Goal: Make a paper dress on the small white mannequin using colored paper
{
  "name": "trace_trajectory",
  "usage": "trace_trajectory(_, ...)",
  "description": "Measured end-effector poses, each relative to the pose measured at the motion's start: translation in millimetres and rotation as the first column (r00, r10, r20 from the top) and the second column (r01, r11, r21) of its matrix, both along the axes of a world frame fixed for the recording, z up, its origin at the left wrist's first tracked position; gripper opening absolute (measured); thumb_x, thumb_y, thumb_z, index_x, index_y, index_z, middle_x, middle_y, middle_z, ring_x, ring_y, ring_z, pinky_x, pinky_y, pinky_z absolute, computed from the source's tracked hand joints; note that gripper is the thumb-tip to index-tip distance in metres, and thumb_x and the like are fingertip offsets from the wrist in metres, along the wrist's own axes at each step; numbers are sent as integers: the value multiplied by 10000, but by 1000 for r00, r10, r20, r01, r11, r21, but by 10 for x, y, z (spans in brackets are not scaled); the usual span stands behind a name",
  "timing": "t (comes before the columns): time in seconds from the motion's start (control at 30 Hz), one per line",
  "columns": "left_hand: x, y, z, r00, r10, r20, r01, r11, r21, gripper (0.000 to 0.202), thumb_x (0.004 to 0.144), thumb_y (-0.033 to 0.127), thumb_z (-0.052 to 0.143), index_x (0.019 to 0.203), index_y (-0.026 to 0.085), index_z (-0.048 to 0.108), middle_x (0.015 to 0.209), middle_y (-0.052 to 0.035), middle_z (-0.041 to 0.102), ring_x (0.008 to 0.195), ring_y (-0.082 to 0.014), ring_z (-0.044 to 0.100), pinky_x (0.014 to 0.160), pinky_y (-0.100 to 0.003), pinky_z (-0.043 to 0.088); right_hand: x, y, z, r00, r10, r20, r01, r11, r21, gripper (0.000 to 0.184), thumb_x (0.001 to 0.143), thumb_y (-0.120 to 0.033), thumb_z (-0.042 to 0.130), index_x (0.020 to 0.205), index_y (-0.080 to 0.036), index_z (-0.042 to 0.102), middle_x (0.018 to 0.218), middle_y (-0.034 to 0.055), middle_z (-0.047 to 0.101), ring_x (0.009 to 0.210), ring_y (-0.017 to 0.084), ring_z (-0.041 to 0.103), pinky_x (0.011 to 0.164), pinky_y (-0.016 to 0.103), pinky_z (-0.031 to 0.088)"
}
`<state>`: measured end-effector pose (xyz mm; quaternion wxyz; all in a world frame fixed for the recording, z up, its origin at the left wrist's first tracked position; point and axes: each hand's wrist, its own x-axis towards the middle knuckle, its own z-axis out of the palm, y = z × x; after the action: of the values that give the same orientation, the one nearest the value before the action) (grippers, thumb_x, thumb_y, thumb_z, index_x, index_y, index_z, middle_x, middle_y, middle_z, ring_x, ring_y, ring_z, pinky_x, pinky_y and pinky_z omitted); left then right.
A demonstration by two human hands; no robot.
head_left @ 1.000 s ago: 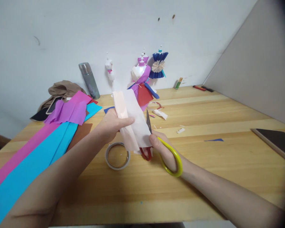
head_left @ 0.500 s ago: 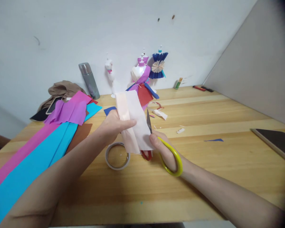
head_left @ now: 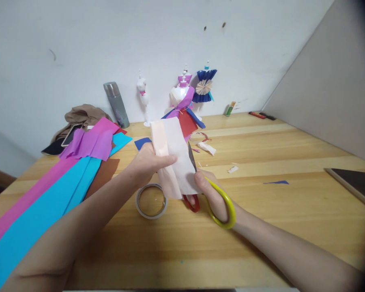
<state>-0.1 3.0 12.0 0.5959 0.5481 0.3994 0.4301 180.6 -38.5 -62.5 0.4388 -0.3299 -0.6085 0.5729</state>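
My left hand (head_left: 147,164) is closed on a folded strip of pale pink crepe paper (head_left: 172,156), holding it upright above the wooden table (head_left: 261,219). My right hand (head_left: 213,192) grips scissors (head_left: 214,194) with one yellow and one red handle; the dark blade points up along the paper's right edge. A ring of tape (head_left: 151,200) lies flat on the table just under my left hand.
Long cyan, pink and purple paper sheets (head_left: 48,194) run down the left side. At the back stand a grey flask (head_left: 116,104) and small mannequins dressed in paper (head_left: 182,105). Paper scraps (head_left: 206,147) lie mid-table. A dark tablet (head_left: 354,184) rests at the right edge.
The paper strip and both hands have shifted slightly; the scissor blade now sits closer against the paper's right edge. The view has shifted a little.
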Motion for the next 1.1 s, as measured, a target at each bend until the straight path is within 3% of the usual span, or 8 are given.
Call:
trace_trajectory(0.43,4,13,-23,999,-24,23,24,1000,5,510,538,293,912,980,110,734,928,-136,770,909,-306,723,791,-394,567,-47,-38,-22,998,-45,-35,44,999,-10,596,932,-727,407,614,-230,492,348,-37,421,292,120,392,332,260,273)
trace_trajectory(0.6,9,-2,-9,999,-37,24,37,999,-2,550,554,356,909,999,93,722,958,-154,765,908,-316,724,799,-410,568,-42,-26,18,999,-37,-21,37,999,2,610,922,-736,422,587,-228,470,383,-24,458,340,124,455,375,260,331)
trace_trajectory(0.8,-13,-1,-25,997,-58,42,59,998,-12,536,568,334,902,1011,97,715,910,-141,765,844,-298,730,776,-410,574,-25,-12,54,1000,-14,-6,14,999,-30,582,881,-764,470,689,-216,514,540,6,570,465,145,543,480,289,407)
trace_trajectory(1.1,-3,5,-38,998,-44,38,45,999,-22,511,534,298,917,958,93,720,876,-122,773,821,-293,739,752,-388,583,7,7,9,1000,0,-4,0,1000,16,587,909,-743,441,664,-215,507,496,-7,534,449,144,526,471,288,394)
